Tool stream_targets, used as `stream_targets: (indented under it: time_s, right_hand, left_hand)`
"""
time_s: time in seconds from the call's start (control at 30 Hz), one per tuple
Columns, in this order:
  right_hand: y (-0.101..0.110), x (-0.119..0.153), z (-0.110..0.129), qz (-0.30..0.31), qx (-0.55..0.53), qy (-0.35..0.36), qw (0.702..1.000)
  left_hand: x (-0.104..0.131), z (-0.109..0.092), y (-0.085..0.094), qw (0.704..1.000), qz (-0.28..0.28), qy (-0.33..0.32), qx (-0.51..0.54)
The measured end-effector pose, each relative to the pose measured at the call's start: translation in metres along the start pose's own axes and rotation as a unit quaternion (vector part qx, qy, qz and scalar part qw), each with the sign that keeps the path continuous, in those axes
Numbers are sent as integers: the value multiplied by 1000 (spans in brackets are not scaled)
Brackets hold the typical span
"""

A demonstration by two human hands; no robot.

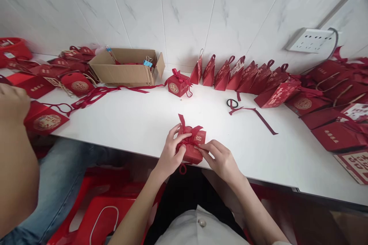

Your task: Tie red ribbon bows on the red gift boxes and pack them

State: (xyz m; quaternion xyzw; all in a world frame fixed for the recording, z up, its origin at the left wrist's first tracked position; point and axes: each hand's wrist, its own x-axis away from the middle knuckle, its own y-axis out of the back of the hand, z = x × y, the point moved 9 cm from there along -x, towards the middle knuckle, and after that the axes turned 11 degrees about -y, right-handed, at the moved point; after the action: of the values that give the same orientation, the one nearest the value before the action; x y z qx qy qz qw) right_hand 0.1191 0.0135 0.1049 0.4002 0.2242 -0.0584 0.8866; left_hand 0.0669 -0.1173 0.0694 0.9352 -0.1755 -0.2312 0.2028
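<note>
A small red gift box (193,157) with pale printed characters rests at the table's front edge, right in front of me. Dark red ribbon (196,130) is gathered in a bow on its top, one end sticking up, and a red cord loop (182,169) hangs at the near side. From the left, my left hand (171,152) presses over the bow, thumb and fingers closed on the ribbon. At the box's right side, the fingertips of my right hand (220,158) pinch a part of the ribbon. Just what lies between those fingertips is partly hidden.
A finished-looking red box with a bow (177,86) stands behind, beside an open cardboard box (123,72). Red triangular boxes (222,76) line the wall. A ribbon scrap (263,120) and black ring (232,103) lie right. Another person's arm (17,160) is at left.
</note>
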Motion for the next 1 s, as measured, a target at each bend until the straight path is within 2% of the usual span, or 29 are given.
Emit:
stream_targets:
  time_s: [0.1,0.17,0.23,0.3,0.4,0.47,0.5,0.57,0.67,0.73,0.8,0.87,0.93,1.0]
  right_hand:
    - [3,8,12,-16,68,105,992]
    - [6,11,16,-5,57,124,991]
    - [11,11,16,9,-4,104,995]
    - [18,7,6,-5,-91,13,996]
    - [15,5,-30,-25,-153,-223,962]
    - [0,6,-45,25,-140,-328,934]
    - [-9,6,-47,61,-132,-348,926]
    - [-20,4,-48,104,-127,-359,919]
    - [-25,2,-49,112,-132,-353,920]
    - [-25,2,-49,112,-148,-342,921]
    - [-25,3,-48,115,-169,-332,921]
    - [-24,3,-47,116,-185,-327,920]
    - [-25,4,-47,118,-199,-325,917]
    - [-27,4,-48,119,-224,-325,911]
  left_hand:
    - [0,-2,1,1000,-7,-3,0]
    - [-1,-2,1,1000,-14,0,3]
    - [-1,-2,1,1000,-17,7,13]
    - [-2,-1,0,999,-17,15,27]
    - [-1,0,-1,999,-25,23,40]
    - [-1,1,-1,998,-30,24,41]
    - [-1,1,-1,998,-32,24,39]
    - [-1,0,-2,999,-33,25,35]
    - [1,-1,-1,998,-43,24,34]
    - [4,-2,4,996,-78,15,47]
    - [9,1,13,988,-141,18,64]
    - [14,9,19,980,-179,55,61]
    - [16,16,19,982,-157,100,38]
    - [14,17,17,986,-117,115,16]
